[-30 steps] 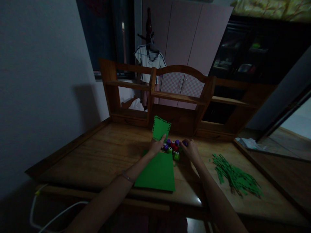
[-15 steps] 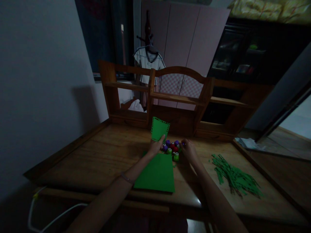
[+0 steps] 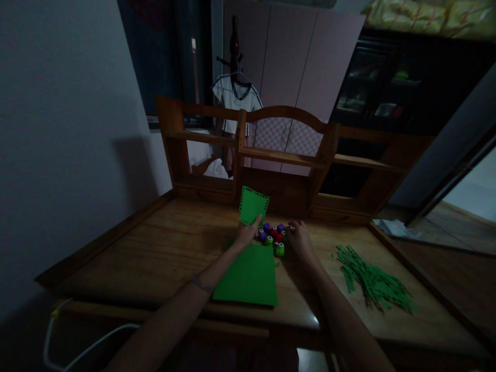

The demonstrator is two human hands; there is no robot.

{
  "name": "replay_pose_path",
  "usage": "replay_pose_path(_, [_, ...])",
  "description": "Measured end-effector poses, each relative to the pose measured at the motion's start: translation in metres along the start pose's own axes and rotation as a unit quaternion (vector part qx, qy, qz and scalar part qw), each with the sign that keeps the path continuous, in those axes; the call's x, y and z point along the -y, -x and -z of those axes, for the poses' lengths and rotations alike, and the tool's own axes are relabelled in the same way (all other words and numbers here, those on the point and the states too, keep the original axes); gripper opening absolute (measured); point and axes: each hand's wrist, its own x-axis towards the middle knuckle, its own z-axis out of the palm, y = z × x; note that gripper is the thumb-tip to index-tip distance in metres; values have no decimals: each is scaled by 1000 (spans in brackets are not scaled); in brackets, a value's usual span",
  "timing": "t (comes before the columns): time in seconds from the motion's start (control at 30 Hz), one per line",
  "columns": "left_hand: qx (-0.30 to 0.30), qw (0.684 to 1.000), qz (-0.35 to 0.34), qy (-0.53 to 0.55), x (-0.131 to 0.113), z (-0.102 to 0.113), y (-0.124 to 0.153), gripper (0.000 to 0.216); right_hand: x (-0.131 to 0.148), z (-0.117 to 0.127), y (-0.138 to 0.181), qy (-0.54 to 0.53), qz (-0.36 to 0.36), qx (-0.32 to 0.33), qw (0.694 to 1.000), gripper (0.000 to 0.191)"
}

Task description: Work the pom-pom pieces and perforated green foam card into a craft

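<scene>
My left hand (image 3: 249, 233) grips a green paper card (image 3: 252, 204) by its lower edge and holds it upright above the table; small dark shapes run along the card's borders. My right hand (image 3: 300, 238) is closed, its fingertips around a small craft punch (image 3: 292, 228), mostly hidden by the fingers. Between the hands stands a cluster of small purple, red and green craft punches (image 3: 268, 241) with round white-and-dark tops. A larger green sheet (image 3: 248, 276) lies flat below my left hand, and a few green scraps (image 3: 277, 264) lie beside it.
A pile of cut green paper strips (image 3: 372, 279) lies on the right of the wooden table (image 3: 155, 248). A wooden shelf unit (image 3: 279, 151) rises along the back edge. A white cable (image 3: 96, 338) hangs at the lower left.
The punch in my right hand has turned: its purple side showed before, and a pale top shows now. My left hand and the card stay nearly still.
</scene>
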Motion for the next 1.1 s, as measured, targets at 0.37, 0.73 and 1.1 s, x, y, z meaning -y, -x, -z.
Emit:
replay_pose_path(0.37, [12, 998, 10, -55, -3, 3, 0, 60, 18, 16, 2, 19, 25, 0, 999, 20])
replay_pose_path(0.73, [9, 999, 3, -37, 6, 2, -3, 56, 11, 19, 0, 19, -10, 64, 998, 18])
replay_pose_path(1.1, [10, 1000, -4, -3, 4, 0, -2, 50, 14, 22, 0, 35, -20, 80, 996, 15])
